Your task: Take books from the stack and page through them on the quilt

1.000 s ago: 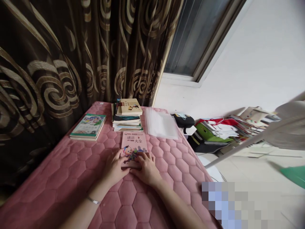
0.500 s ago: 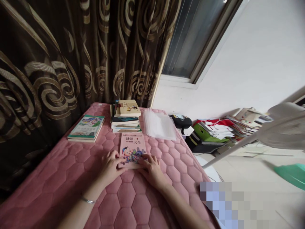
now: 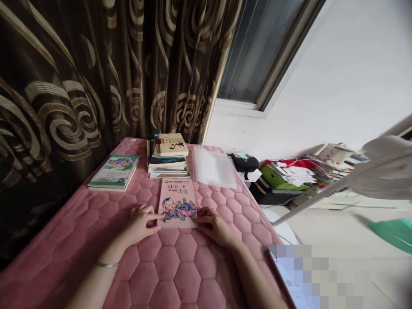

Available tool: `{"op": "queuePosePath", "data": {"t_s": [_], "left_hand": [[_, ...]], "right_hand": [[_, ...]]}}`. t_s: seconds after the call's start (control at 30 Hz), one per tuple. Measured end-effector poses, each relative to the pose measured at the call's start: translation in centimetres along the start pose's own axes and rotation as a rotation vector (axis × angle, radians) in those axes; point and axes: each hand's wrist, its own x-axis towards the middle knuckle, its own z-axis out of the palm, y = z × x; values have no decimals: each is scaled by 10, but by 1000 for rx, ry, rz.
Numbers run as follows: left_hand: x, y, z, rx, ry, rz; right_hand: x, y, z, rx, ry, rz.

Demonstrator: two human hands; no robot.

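Note:
A pink children's book (image 3: 177, 202) with cartoon figures on its cover lies flat on the pink quilted mat (image 3: 180, 266). My left hand (image 3: 139, 223) rests at the book's lower left corner, fingertips touching its edge. At the lower right corner, my right hand (image 3: 215, 225) has its fingers curled against the book's edge. Both hands lie on the mat beside the book, not on its cover. A thin bracelet sits on my left wrist.
Behind the book stands a stack of books (image 3: 168, 155). A green-covered book (image 3: 114, 171) lies to the left, a pile of clear plastic sleeves (image 3: 214, 167) to the right. Dark patterned curtain (image 3: 96, 73) hangs behind. Cluttered papers (image 3: 299, 174) and a fan (image 3: 380, 169) stand at the right.
Both hands slid off the book's cover outward to its lower corners, uncovering the cartoon picture. The book stayed in place.

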Motion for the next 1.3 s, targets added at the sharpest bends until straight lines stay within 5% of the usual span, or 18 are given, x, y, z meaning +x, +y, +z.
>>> {"op": "queuePosePath", "data": {"t_s": [0.33,0.53,0.87,1.3], "left_hand": [[-1,-2,-9,-79,-16,26],[-1,-1,2,-104,39,-14],[4,47,36,-12,241,8],[7,42,39,-17,244,0]], "right_hand": [[0,-4,-5,-18,-58,20],[0,-12,-4,-132,2,20],[16,-48,40,-364,84,45],[20,-38,53,-383,170,51]]}}
